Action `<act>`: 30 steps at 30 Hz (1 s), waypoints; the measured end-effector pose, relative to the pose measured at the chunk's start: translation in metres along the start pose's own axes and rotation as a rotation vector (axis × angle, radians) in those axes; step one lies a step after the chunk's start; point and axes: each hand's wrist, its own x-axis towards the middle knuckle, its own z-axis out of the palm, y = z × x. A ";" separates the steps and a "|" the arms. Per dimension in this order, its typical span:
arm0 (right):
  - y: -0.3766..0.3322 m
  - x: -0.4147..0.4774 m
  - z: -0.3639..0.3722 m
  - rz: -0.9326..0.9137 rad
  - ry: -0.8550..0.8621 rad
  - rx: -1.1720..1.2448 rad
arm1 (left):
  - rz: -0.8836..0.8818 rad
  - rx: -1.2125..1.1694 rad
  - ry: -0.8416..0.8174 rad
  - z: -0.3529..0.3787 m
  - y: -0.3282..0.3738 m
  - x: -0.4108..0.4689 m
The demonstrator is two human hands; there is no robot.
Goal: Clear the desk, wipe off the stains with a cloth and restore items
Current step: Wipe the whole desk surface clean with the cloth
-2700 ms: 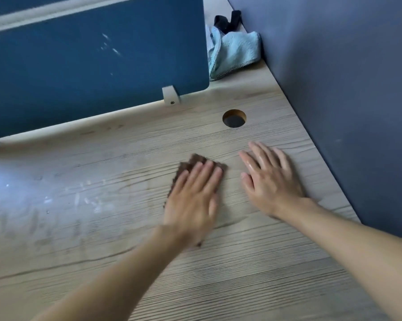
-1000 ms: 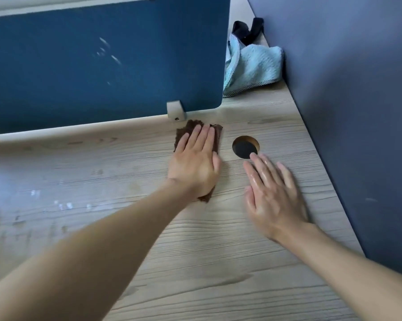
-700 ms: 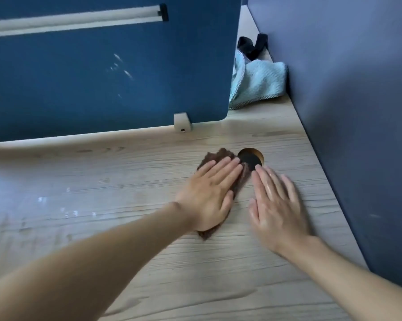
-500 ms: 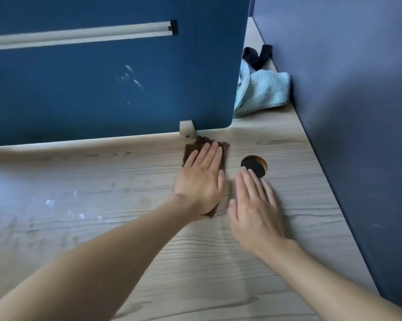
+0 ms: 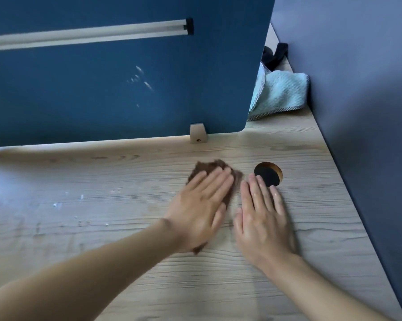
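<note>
A dark brown cloth (image 5: pixel 207 167) lies flat on the light wooden desk (image 5: pixel 102 205). My left hand (image 5: pixel 200 209) presses down on it with straight fingers, covering most of it; only its far edge and a near corner show. My right hand (image 5: pixel 262 218) lies flat on the desk just to the right, fingers straight, fingertips at the edge of a round cable hole (image 5: pixel 268 174). Faint pale smears (image 5: pixel 79 200) mark the desk surface to the left.
A dark blue divider panel (image 5: pixel 116 89) with a pale rail stands along the desk's back, held by a small bracket (image 5: pixel 198 133). A grey-blue wall (image 5: pixel 362 112) bounds the right side. A light blue towel (image 5: pixel 281 93) and a black item (image 5: pixel 275 55) lie in the far corner.
My left hand slid the brown cloth back toward me and to the right, away from the divider bracket. My right hand shifted slightly right, nearer the cable hole.
</note>
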 end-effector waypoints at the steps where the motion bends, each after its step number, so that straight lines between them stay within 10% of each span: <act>1: 0.000 0.000 0.000 0.001 -0.008 -0.004 | 0.084 -0.032 -0.038 -0.002 -0.001 -0.009; 8: 0.001 0.000 0.000 -0.009 0.000 -0.024 | -0.326 0.018 0.084 -0.003 -0.046 0.040; 15: 0.000 0.000 -0.001 -0.008 -0.009 -0.033 | 0.025 -0.032 -0.039 0.000 -0.016 0.005; 30: -0.002 -0.001 -0.003 -0.001 -0.022 -0.040 | -0.498 -0.047 0.043 -0.003 -0.034 0.014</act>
